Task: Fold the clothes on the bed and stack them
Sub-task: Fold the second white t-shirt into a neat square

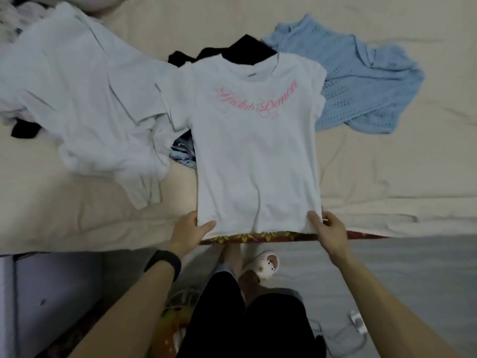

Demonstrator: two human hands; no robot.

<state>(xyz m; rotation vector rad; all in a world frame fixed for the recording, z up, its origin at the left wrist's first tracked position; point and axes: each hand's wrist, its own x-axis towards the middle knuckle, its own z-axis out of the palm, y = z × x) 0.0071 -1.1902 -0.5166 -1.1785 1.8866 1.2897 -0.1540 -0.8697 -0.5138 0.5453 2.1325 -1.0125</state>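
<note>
White T-shirt (255,151) with pink lettering is lying flat, print up, on the bed (387,164), with its hem at the near edge and collar pointing away. Left hand (192,231) is pinching the hem's left corner, thumb on top. Right hand (327,229) is pinching the right corner likewise. The collar is overlapping a black garment (247,51). A blue knit (361,81) is lying just beside on the right and a pale clothes pile (85,99) on the left.
</note>
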